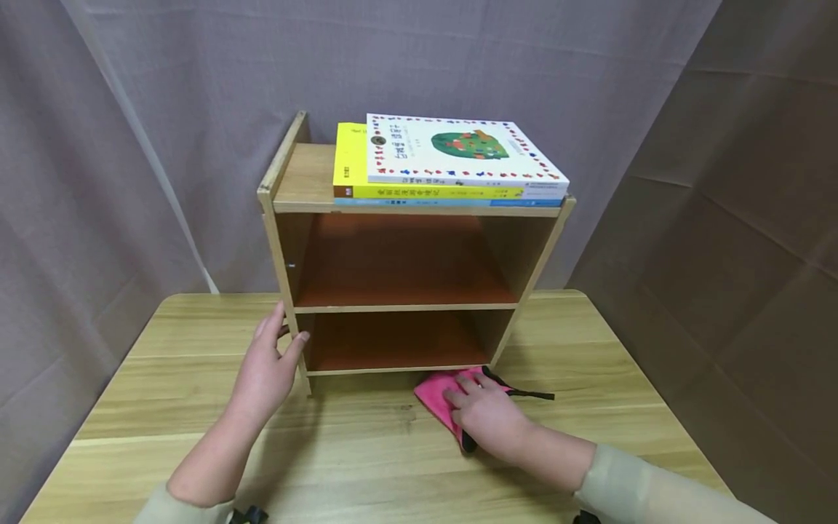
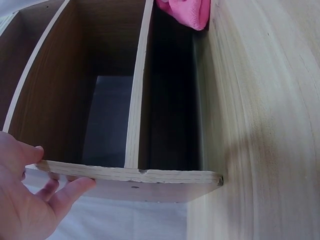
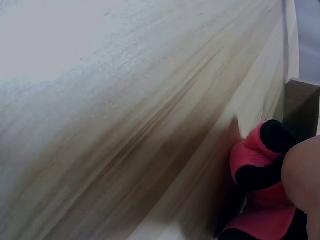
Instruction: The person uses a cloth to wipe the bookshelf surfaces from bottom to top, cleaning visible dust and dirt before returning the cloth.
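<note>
A small wooden shelf unit (image 1: 406, 308) stands on the table, and its left side panel (image 2: 115, 173) is held by my left hand (image 1: 265, 367). In the left wrist view, the thumb (image 2: 32, 150) lies on the inner side of that panel and the fingers (image 2: 72, 192) on its outer side. My right hand (image 1: 487, 416) grips a pink cloth (image 1: 433, 397) with black edging at the unit's lower right front. The cloth bunches beside the hand in the right wrist view, and part of the pink cloth (image 2: 187, 12) shows below the bottom board in the left wrist view.
Several books (image 1: 458, 149), a white one uppermost, lie stacked on the top board (image 1: 304, 171). The wooden table (image 1: 366, 451) extends on both sides of the unit. Grey curtains (image 1: 216, 87) hang behind and beside it. A black strap (image 1: 533, 394) trails right from the cloth.
</note>
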Tool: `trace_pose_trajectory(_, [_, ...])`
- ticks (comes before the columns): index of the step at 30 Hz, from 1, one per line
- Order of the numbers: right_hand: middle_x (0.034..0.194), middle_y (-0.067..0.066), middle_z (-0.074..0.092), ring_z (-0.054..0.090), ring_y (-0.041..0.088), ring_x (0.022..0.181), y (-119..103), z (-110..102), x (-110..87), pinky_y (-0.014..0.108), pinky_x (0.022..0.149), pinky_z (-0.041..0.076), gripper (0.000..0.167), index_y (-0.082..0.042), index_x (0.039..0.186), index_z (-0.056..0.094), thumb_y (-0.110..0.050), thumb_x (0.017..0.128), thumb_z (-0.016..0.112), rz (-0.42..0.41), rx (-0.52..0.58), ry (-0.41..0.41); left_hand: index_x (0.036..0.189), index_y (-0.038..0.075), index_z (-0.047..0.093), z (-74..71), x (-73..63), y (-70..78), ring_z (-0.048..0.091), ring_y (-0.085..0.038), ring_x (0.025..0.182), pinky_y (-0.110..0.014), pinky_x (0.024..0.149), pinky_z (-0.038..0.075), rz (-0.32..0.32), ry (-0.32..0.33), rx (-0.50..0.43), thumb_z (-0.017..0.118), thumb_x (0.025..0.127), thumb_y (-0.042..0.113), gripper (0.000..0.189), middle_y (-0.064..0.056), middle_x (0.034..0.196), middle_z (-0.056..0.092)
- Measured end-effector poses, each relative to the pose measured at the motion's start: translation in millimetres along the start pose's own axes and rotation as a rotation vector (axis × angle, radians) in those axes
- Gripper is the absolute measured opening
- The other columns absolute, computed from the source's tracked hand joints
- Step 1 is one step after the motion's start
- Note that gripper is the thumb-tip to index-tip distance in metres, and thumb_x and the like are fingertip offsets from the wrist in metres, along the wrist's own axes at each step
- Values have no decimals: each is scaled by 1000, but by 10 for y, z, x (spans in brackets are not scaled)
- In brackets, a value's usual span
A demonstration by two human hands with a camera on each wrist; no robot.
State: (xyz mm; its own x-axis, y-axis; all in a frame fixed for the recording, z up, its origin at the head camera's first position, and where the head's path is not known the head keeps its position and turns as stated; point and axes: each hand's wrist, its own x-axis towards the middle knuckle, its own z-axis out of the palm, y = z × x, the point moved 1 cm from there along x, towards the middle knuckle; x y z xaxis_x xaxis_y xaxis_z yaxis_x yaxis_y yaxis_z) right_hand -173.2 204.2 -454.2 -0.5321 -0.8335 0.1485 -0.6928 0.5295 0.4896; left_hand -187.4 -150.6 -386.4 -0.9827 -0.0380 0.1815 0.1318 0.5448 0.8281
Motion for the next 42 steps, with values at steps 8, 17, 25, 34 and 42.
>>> trace_pose_trajectory(8, [123, 1, 68, 59, 32, 119, 3, 28, -44, 51, 97, 48, 16, -21, 91, 78, -13, 79, 71, 47, 47, -22, 160, 16, 11, 5, 1, -3, 37, -37, 139, -59, 107, 37, 5, -1, -2, 50, 104, 33, 70, -14, 160, 25])
trace_pose_trajectory(17, [133, 6, 62, 54, 34, 127, 39, 51, -88, 52, 104, 44, 50, -19, 116, 72, -23, 68, 85, 80, 135, -109, 160, 15, 12, 3, 2, -15, 38, -37, 139, -59, 107, 37, 8, 2, -3, 51, 104, 30, 70, -15, 159, 26])
trace_pose_trajectory(25, [137, 10, 58, 52, 31, 129, 40, 87, -105, 50, 106, 42, 57, -16, 131, 65, -30, 77, 77, 134, 146, -126, 160, 17, 10, -5, -6, -12, 36, -38, 140, -59, 108, 36, -3, -7, -11, 51, 105, 27, 70, -14, 160, 24])
trace_pose_trajectory(34, [142, 11, 54, 49, 33, 131, -17, 127, -89, 50, 108, 39, 63, -15, 137, 60, -47, 83, 69, 222, 139, -208, 160, 19, 9, -7, -3, 2, 35, -36, 141, -60, 108, 35, -16, -18, -11, 49, 105, 35, 71, -13, 161, 23])
trace_pose_trajectory(42, [141, 11, 55, 48, 32, 132, -38, 138, -6, 49, 109, 37, 58, -14, 137, 60, -49, 91, 59, 292, 185, -288, 160, 17, 10, -6, 3, 4, 36, -38, 140, -60, 107, 37, -2, -11, -15, 51, 105, 28, 70, -14, 160, 24])
